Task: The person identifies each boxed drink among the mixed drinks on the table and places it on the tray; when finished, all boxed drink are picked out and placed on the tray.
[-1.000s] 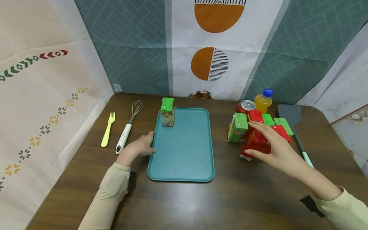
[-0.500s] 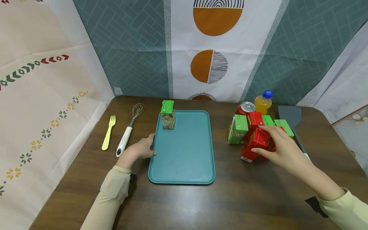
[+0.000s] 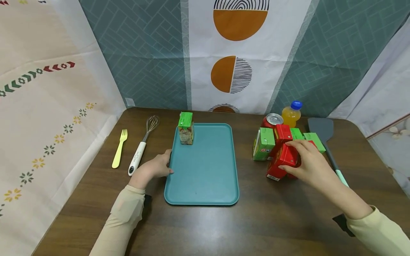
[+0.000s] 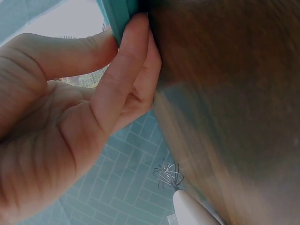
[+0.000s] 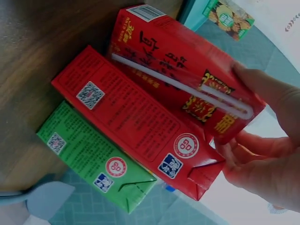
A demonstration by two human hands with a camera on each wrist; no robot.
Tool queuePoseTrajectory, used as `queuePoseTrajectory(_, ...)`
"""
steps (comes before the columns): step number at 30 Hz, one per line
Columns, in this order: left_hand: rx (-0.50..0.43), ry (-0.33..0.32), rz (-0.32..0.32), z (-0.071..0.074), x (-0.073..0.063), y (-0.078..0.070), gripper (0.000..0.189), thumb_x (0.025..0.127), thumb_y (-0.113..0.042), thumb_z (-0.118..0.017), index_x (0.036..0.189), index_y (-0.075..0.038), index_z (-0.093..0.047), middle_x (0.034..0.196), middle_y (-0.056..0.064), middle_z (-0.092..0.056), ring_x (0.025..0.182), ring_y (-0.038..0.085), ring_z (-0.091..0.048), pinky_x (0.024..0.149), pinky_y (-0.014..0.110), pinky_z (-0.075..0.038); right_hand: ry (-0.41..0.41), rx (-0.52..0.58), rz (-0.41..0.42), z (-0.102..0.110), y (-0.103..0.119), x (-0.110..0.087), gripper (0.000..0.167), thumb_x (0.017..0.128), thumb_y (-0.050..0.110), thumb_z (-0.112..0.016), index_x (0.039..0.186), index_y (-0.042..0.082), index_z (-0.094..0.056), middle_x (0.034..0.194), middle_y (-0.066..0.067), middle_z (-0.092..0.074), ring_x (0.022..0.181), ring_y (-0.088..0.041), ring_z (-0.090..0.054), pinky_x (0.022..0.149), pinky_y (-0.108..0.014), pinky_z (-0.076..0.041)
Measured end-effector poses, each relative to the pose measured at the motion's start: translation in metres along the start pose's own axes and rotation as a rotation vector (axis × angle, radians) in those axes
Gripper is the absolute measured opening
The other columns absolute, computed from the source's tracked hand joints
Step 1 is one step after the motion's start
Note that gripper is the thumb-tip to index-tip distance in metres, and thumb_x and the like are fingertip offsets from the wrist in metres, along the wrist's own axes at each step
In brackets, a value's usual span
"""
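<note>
My left hand (image 3: 154, 166) pinches the left rim of a teal tray (image 3: 205, 170) between thumb and fingers; the left wrist view shows the tray's edge (image 4: 118, 18) at the fingertips. One green-topped drink carton (image 3: 185, 128) stands upright at the tray's far left corner. On the right, my right hand (image 3: 309, 161) pinches the top of a red drink carton (image 3: 281, 161), thumb on the near side. The right wrist view shows this red carton (image 5: 183, 70) with a straw on its side, tilted against a second red carton (image 5: 136, 117). A green carton (image 5: 93, 159) is beside them.
Behind the cartons stand a soda can (image 3: 273, 119) and an orange juice bottle (image 3: 290, 114). A spatula (image 3: 321, 129) lies right of them. Left of the tray are a whisk (image 3: 139, 153) and a yellow fork (image 3: 119, 149). Another green carton (image 3: 264, 144) stands left of the red ones.
My right hand has shifted slightly right, and its thumb and fingers have closed in on the top of the red carton. My left hand stays at the tray's rim.
</note>
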State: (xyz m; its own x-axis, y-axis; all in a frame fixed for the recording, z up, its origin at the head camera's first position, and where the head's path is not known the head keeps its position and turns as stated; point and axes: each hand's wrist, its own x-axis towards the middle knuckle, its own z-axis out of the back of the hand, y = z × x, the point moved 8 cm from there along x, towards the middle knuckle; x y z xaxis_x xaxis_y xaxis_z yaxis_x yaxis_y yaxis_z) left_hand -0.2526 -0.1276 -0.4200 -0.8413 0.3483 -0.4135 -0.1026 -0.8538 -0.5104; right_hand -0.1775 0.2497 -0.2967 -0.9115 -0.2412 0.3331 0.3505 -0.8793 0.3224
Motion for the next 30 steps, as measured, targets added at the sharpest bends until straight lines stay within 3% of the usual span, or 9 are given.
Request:
queuePoseTrajectory(6,0.008,-0.001,0.014,0.003,-0.001,0.002,0.079,0.087,-0.005,-0.062,0.143,0.013,-0.009,0.133,0.035,-0.041,0.118,0.040,-0.049,0.088,0.045,-0.044,-0.047,0.032,0.016,0.000,0.006,-0.005,0.067,0.056,0.008,-0.088,0.113,-0.002,-0.055,0.109,-0.019,-0.054,0.099,-0.034,-0.048,0.065,-0.053,-0.051)
queuePoseTrajectory(14,-0.025,0.008,0.016,0.002,-0.001,0.001,0.080,0.088,-0.005,-0.062,0.143,0.012,-0.008,0.137,0.034,-0.038,0.124,0.040,-0.043,0.094,0.047,-0.041,0.020,0.060,0.056,-0.012,0.019,-0.018,0.070,0.053,0.008,-0.089,0.112,0.000,-0.053,0.107,-0.017,-0.057,0.097,-0.034,-0.052,0.064,-0.049,-0.053)
queuePoseTrajectory(22,-0.021,0.015,0.019,0.002,-0.001,0.000,0.079,0.088,-0.005,-0.061,0.143,0.012,-0.007,0.136,0.035,-0.039,0.123,0.039,-0.045,0.092,0.046,-0.043,-0.055,0.066,0.064,-0.007,0.025,-0.024,0.070,0.052,0.005,-0.089,0.113,0.000,-0.057,0.107,-0.016,-0.057,0.094,-0.031,-0.054,0.063,-0.049,-0.053)
queuePoseTrajectory(26,-0.017,0.012,0.016,0.003,-0.002,-0.001,0.079,0.088,-0.005,-0.061,0.143,0.012,-0.008,0.136,0.034,-0.039,0.123,0.039,-0.045,0.093,0.046,-0.042,-0.112,0.106,0.042,0.002,0.029,-0.017,0.069,0.054,0.010,-0.089,0.115,0.001,-0.059,0.104,-0.012,-0.059,0.090,-0.023,-0.053,0.060,-0.036,-0.054)
queuePoseTrajectory(30,-0.016,0.013,0.012,0.003,-0.003,-0.001,0.078,0.088,-0.005,-0.061,0.143,0.012,-0.008,0.136,0.034,-0.039,0.123,0.039,-0.044,0.094,0.047,-0.041,-0.097,0.218,-0.021,0.005,0.034,-0.005,0.068,0.061,0.015,-0.088,0.120,0.005,-0.057,0.104,-0.010,-0.061,0.083,-0.020,-0.056,0.057,-0.023,-0.050)
